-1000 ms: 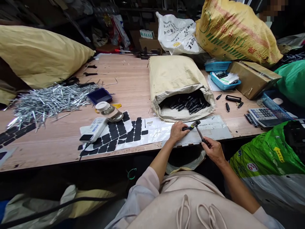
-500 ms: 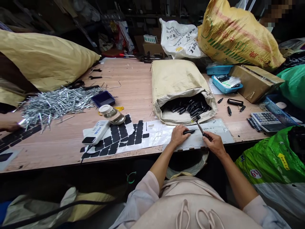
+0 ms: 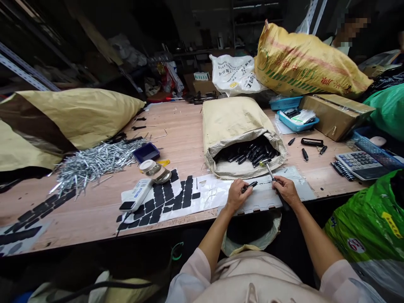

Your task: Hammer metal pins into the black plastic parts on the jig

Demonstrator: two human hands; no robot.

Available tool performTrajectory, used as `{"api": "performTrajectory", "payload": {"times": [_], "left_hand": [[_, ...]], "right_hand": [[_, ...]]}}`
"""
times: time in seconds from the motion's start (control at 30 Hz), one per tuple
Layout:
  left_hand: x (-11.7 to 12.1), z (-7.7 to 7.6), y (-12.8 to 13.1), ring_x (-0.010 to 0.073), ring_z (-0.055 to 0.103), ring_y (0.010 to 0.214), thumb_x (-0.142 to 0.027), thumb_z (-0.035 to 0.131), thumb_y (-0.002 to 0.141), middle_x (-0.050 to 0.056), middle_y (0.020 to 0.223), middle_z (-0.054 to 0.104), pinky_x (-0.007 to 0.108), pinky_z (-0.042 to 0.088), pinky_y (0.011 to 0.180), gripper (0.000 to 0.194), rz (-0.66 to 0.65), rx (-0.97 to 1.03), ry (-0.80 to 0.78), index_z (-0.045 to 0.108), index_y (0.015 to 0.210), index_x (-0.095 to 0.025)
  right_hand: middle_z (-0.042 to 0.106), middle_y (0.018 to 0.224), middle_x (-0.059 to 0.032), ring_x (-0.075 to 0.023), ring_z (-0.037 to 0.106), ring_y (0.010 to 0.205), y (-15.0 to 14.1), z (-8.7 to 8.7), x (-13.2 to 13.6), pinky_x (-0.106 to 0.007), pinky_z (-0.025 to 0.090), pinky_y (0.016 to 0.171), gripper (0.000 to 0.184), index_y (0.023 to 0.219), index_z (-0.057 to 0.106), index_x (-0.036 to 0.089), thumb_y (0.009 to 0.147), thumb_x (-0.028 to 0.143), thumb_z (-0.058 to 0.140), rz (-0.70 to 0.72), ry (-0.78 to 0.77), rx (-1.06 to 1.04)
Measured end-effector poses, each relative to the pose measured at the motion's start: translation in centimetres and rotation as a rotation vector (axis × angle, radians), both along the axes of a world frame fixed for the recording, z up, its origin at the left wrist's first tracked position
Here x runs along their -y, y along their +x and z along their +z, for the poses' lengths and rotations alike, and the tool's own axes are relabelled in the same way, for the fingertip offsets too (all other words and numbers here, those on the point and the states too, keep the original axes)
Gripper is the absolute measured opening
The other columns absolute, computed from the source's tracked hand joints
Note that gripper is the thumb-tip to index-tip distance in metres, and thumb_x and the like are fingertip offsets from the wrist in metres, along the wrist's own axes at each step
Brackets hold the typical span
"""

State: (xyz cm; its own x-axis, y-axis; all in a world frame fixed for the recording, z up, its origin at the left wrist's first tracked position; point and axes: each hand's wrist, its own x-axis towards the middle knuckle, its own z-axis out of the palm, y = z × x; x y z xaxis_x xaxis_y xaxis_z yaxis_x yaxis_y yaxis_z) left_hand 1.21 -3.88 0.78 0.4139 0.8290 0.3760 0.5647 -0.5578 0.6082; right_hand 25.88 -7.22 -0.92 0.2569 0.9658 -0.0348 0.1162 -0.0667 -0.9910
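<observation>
Right of the frame's centre, the left hand (image 3: 237, 194) is closing its grip around a black piece (image 3: 249, 187), its fingers partly hiding it; the right hand (image 3: 285, 190) is gripping a small hammer (image 3: 269, 170), whose head is blending into the sack's (image 3: 236, 120) dark opening.

Cluttered workshop, sacks and metal rods (image 3: 94, 165) around.

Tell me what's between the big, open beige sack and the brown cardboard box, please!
Two light-blue plastic baskets and a flat white sheet lie between the sack and the box. The head view shows it.
</observation>
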Motion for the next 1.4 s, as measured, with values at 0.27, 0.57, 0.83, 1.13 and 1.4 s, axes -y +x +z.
{"api": "performTrajectory", "payload": {"times": [0.27, 0.57, 0.83, 1.13, 1.4], "left_hand": [[10.8, -3.1, -3.3, 0.0157, 0.061, 0.063, -0.038, 0.058, 0.096, 0.002, 0.069, 0.066, 0.031, 0.039, 0.060, 0.024, -0.297, -0.219, 0.237, 0.068, 0.110, -0.022], [11.0, -1.2, -4.5, 0.0149, 0.068, 0.071, -0.040, 0.061, 0.094, 0.001, 0.081, 0.074, 0.025, 0.045, 0.063, 0.021, -0.263, -0.330, -0.163, 0.075, 0.103, -0.028], [-6.3, 3.0, 1.1, 0.0200, 0.061, 0.084, -0.036, 0.062, 0.091, 0.006, 0.093, 0.066, 0.031, 0.045, 0.070, 0.021, 0.377, -0.123, -0.029, 0.074, 0.103, -0.024], [-11.7, 1.0, 2.2, 0.0272, 0.053, 0.103, -0.032, 0.067, 0.084, 0.009, 0.102, 0.063, 0.037, 0.044, 0.083, 0.014, 0.438, -0.347, -0.133, 0.074, 0.092, -0.023], [-4.5, 1.7, -0.7, 0.0228, 0.054, 0.091, -0.033, 0.073, 0.082, 0.004, 0.088, 0.066, 0.035, 0.043, 0.083, 0.013, 0.281, -0.136, -0.038, 0.073, 0.090, -0.023]], "right_hand": [[0.065, 0.065, -0.0014, -0.0163, 0.060, 0.056, -0.1, 0.1, 0.0, -0.026, 0.051, 0.050, 0.045, 0.102, 0.071, 0.014, 0.074, 0.048, 0.070, 0.018, -0.007, 0.036], [0.067, 0.067, -0.0038, -0.0199, 0.066, 0.063, -0.2, 0.2, 0.0, -0.026, 0.051, 0.052, 0.043, 0.103, 0.070, 0.013, 0.075, 0.045, 0.067, 0.026, -0.004, 0.099], [0.065, 0.065, -0.0021, -0.0187, 0.063, 0.060, -0.1, 0.2, -0.2, -0.027, 0.051, 0.050, 0.043, 0.100, 0.070, 0.014, 0.073, 0.048, 0.068, 0.022, 0.001, 0.036], [0.062, 0.063, 0.0004, -0.0157, 0.059, 0.056, -0.3, 0.8, -0.3, -0.026, 0.051, 0.049, 0.039, 0.096, 0.068, 0.015, 0.072, 0.045, 0.069, -0.028, -0.006, -0.071], [0.064, 0.064, -0.0018, -0.0160, 0.061, 0.058, 0.0, 0.9, -0.2, -0.026, 0.053, 0.051, 0.039, 0.097, 0.070, 0.014, 0.074, 0.045, 0.068, -0.020, 0.006, -0.045]]}}
